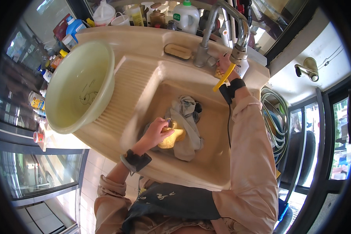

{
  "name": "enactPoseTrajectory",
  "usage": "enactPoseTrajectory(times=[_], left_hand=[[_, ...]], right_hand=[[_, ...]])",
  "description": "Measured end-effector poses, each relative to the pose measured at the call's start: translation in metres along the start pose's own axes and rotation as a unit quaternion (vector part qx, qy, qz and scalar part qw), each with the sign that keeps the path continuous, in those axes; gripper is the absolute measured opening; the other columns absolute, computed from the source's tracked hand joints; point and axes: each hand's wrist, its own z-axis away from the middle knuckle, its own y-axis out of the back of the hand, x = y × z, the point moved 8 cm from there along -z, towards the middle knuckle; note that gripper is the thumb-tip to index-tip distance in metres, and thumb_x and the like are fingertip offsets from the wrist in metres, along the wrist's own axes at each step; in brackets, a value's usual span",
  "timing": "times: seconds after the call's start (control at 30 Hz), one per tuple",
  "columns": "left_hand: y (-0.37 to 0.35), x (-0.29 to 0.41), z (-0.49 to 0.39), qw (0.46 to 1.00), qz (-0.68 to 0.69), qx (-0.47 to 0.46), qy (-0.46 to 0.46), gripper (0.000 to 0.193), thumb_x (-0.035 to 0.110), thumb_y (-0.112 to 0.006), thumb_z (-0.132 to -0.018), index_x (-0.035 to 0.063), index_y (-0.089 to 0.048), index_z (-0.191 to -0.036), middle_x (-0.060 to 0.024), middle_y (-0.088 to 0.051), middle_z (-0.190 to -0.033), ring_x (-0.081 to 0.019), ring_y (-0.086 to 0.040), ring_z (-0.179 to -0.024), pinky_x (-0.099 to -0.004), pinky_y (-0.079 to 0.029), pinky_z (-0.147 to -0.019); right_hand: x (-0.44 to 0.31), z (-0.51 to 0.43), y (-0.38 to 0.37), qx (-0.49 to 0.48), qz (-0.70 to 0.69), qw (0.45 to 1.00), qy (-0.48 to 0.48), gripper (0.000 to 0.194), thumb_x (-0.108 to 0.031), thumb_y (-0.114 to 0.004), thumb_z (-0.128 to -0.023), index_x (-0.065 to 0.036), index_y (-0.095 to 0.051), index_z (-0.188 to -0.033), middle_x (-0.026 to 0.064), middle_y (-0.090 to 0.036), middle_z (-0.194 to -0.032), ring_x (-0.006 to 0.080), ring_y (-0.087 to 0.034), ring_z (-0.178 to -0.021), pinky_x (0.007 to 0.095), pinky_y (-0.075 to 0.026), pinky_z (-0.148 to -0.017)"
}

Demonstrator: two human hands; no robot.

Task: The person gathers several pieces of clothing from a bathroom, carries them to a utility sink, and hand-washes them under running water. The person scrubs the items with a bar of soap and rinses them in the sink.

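My left hand (159, 133) grips a yellow knitted cloth item (173, 137) over the basin of a beige laundry sink (215, 128). Beneath it, a bunched grey garment (187, 146) with a dark part lies on the basin floor. My right hand (224, 65) is at the base of the metal faucet (204, 52), partly hidden by the yellow hose piece (223, 77) on the spout; whether its fingers hold the faucet handle I cannot tell. A yellow patterned thing (219, 73) shows just under that hand. No water is seen running from the hose.
A pale green plastic washbasin (71, 87) sits tilted on the ribbed washboard (125, 87) at left. A scrubbing brush (178, 51) lies on the back ledge. Bottles, including a white detergent jug (186, 19), line the back and left. A coiled hose (276, 122) hangs at right.
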Motion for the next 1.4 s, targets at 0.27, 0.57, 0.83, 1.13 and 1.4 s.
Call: enactPoseTrajectory(times=[0.27,0.57,0.83,1.13,1.4], left_hand=[[0.000,0.007,-0.006,1.000,0.000,0.006,-0.011,0.031,0.020,-0.071,-0.079,-0.0013,-0.049,-0.074,-0.0139,-0.049,-0.078,-0.0263,-0.048,-0.070,-0.0345,-0.041,-0.061],[0.004,0.022,-0.013,0.999,-0.034,-0.015,0.001,0.033,0.021,-0.074,-0.077,-0.0015,-0.057,-0.094,-0.0127,-0.053,-0.090,-0.0233,-0.054,-0.077,-0.0320,-0.045,-0.072],[-0.013,0.026,-0.029,0.997,0.040,-0.037,0.052,0.045,0.023,-0.077,-0.071,-0.0035,-0.057,-0.103,-0.0143,-0.057,-0.094,-0.0271,-0.057,-0.084,-0.0341,-0.046,-0.075],[-0.021,0.030,-0.038,0.998,0.026,-0.039,0.039,0.036,0.019,-0.074,-0.075,-0.0031,-0.053,-0.094,-0.0101,-0.052,-0.079,-0.0177,-0.049,-0.070,-0.0295,-0.043,-0.067],[0.002,0.026,-0.030,0.998,0.044,-0.013,0.037,0.034,0.017,-0.074,-0.073,-0.0033,-0.050,-0.086,-0.0147,-0.053,-0.081,-0.0266,-0.053,-0.072,-0.0341,-0.043,-0.068]], right_hand=[[-0.011,0.007,0.000,-0.021,-0.030,0.999,0.038,0.031,-0.036,-0.045,-0.090,-0.008,-0.033,-0.091,0.0076,-0.053,-0.067,0.0118,-0.042,-0.037,0.0276,-0.033,-0.032],[-0.022,0.039,0.003,-0.051,0.011,0.994,0.097,0.020,-0.023,-0.048,-0.090,-0.004,-0.051,-0.088,0.0102,-0.060,-0.063,0.0143,-0.051,-0.039,0.0253,-0.036,-0.033],[0.024,0.182,0.003,-0.117,0.083,0.988,0.054,0.019,-0.014,-0.055,-0.084,-0.001,-0.055,-0.098,0.0064,-0.060,-0.071,0.0134,-0.055,-0.047,0.0255,-0.043,-0.042],[-0.130,0.236,0.035,0.093,0.111,0.897,0.419,0.034,-0.021,-0.066,-0.080,0.001,-0.051,-0.101,0.0095,-0.059,-0.089,0.0229,-0.055,-0.086,0.0345,-0.046,-0.071],[-0.161,0.243,0.027,0.186,0.298,0.818,0.455,0.035,-0.019,-0.062,-0.080,-0.001,-0.041,-0.102,0.0170,-0.057,-0.081,0.0353,-0.057,-0.077,0.0422,-0.045,-0.069]])
